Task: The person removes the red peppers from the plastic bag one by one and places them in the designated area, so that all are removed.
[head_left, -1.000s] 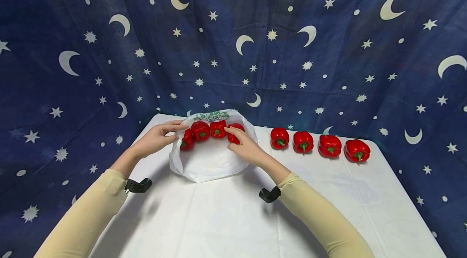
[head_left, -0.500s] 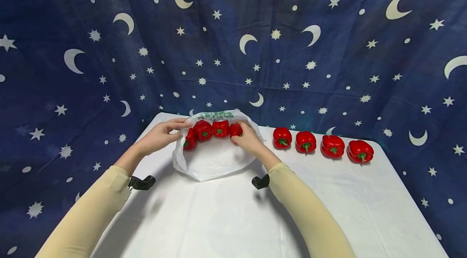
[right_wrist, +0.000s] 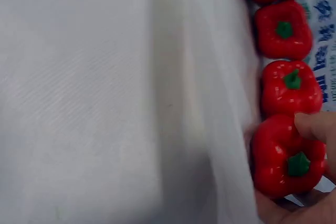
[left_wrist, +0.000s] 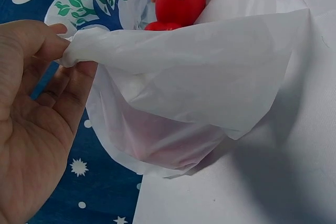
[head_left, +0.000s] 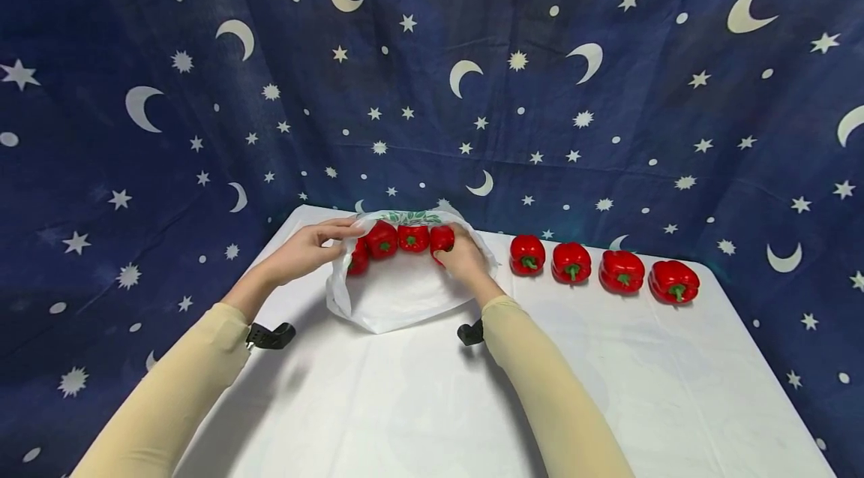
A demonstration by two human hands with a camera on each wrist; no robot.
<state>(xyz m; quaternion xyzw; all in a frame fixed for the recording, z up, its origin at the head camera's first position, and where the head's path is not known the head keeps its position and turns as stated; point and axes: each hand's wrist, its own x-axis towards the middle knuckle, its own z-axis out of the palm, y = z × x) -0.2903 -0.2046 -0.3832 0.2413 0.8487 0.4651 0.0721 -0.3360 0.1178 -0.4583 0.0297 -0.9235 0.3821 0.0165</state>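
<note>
A white plastic bag with a green leafy print lies with its mouth held wide, and several red bell peppers sit in a row inside it. My left hand pinches the bag's left rim between thumb and fingers, plain in the left wrist view. Inside the bag, my right hand grips the rightmost bell pepper, thumb on its near side. Its neighbours, a second pepper and a third pepper, stand close beside it with green stems facing the opening. The leftmost pepper is partly covered by the bag's edge.
Right of the bag, several more red bell peppers stand in a row along the back of the white-covered table. Behind the table hangs a dark blue curtain with moons and stars.
My right hand has reached deeper into the bag and closed round the rightmost pepper. My left hand keeps its hold on the rim. The head view has shifted slightly.
</note>
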